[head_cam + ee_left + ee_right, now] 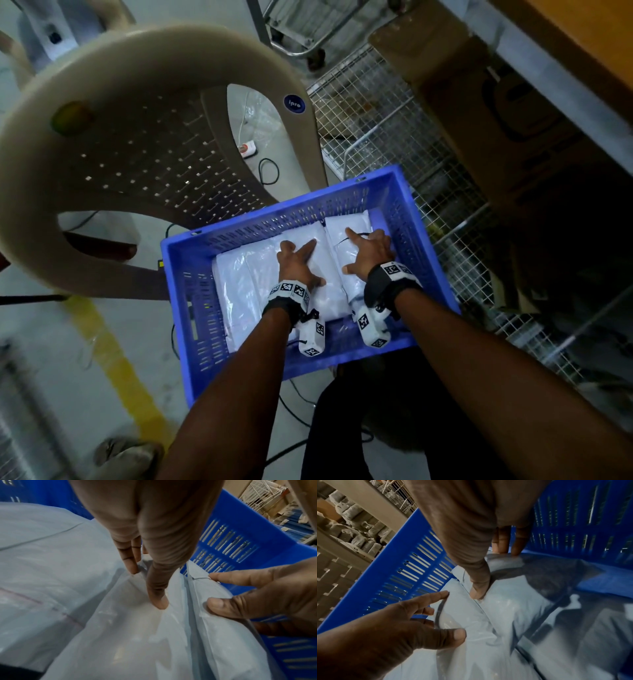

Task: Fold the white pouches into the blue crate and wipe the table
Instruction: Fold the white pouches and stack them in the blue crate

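The blue crate (pixel 186 274) sits low in front of me, filled with several white pouches (pixel 239 291) lying flat. My left hand (pixel 301 263) presses on the middle pouch (pixel 330 298) with fingers spread and straight. My right hand (pixel 356 251) rests the same way on the right pouch (pixel 354 222), near the crate's right wall. In the left wrist view the left thumb (pixel 157 600) pushes into the middle pouch (pixel 120 628), and the right hand (pixel 257 595) touches the neighbouring pouch's edge. In the right wrist view the right hand's thumb (pixel 479 589) presses the seam beside the crate wall (pixel 411 568).
A beige plastic chair (pixel 137 102) stands just behind and left of the crate. A wire mesh rack (pixel 376 120) and a cardboard box (pixel 496 102) are to the right. A yellow line (pixel 113 359) and cables (pixel 294 404) run across the floor.
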Available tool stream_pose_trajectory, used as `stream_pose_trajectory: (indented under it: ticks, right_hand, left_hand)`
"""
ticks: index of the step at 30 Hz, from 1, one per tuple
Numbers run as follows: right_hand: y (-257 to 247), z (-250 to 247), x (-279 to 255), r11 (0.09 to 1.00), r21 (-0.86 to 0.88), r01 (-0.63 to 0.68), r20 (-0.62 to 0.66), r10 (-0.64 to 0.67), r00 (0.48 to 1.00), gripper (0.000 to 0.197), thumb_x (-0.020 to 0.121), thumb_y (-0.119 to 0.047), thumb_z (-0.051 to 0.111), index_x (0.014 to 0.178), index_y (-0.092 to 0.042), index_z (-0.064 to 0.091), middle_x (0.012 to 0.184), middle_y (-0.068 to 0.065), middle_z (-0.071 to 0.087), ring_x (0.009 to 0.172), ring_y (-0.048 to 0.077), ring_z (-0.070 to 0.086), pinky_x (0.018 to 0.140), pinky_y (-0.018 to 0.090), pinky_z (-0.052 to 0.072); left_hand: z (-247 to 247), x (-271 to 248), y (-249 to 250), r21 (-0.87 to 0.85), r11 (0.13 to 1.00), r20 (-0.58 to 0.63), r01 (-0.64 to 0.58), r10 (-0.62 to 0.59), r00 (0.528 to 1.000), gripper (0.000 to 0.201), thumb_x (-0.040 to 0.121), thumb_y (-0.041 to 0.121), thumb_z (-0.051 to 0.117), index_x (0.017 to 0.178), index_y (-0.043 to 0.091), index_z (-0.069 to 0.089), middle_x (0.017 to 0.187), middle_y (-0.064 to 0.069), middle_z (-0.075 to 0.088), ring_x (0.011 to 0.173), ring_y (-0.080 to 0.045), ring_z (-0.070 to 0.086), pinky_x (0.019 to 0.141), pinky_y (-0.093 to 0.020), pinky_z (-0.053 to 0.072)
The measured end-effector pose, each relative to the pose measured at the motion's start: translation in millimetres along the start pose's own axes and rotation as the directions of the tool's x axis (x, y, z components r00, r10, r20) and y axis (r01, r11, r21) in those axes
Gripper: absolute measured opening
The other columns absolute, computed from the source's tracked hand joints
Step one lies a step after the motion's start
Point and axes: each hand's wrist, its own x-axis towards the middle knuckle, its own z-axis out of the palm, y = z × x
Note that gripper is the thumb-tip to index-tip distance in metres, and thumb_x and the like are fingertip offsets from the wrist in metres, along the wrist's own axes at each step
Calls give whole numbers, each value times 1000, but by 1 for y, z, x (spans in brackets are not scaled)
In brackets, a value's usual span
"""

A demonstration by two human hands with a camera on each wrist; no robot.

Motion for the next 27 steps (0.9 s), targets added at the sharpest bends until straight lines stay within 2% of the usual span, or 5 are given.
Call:
stream_pose_trajectory:
  ticks: [8,14,18,22,27]
  right_hand:
    - [1,-19,-7,999,-6,47,61,-47,997,95,69,-40,86,148,-43,33,138,11,30,133,36,26,109,48,34]
    - [-10,-71,-65,958,259,121,-137,-88,987,66,78,-36,80,137,-19,55,134,15,53,123,33,52,107,37,40]
    - [-20,-138,-122,809,543,225,-356,-20,934,41,81,-27,78,118,-13,68,106,9,70,90,20,68,91,40,54]
    - [-17,-214,-189,722,612,322,-491,28,871,25,85,-21,74,109,-16,69,86,-3,67,73,-4,60,75,13,53]
    - [14,-291,-260,700,591,402,-645,110,757,21,86,-26,73,106,-19,70,83,-10,66,74,-5,60,74,19,50]
  left_hand:
    - [-22,-9,1,-38,999,15,-5,6,1000,85,66,22,91,142,32,53,141,-3,30,135,-19,27,110,-27,31]
    - [-75,-55,43,-209,958,-189,-198,159,969,41,76,25,84,114,16,72,106,3,63,90,-14,62,79,-24,48]
    - [-124,-100,102,-338,863,-315,-375,272,909,25,82,19,80,105,10,74,86,-1,70,76,-10,64,71,-11,47]
    - [-172,-149,172,-413,745,-382,-524,381,842,20,86,16,77,103,6,75,81,-4,73,71,4,65,70,-11,49]
    - [-209,-197,257,-500,595,-340,-630,534,774,20,87,15,76,103,3,74,93,-11,75,88,-17,71,79,-27,58]
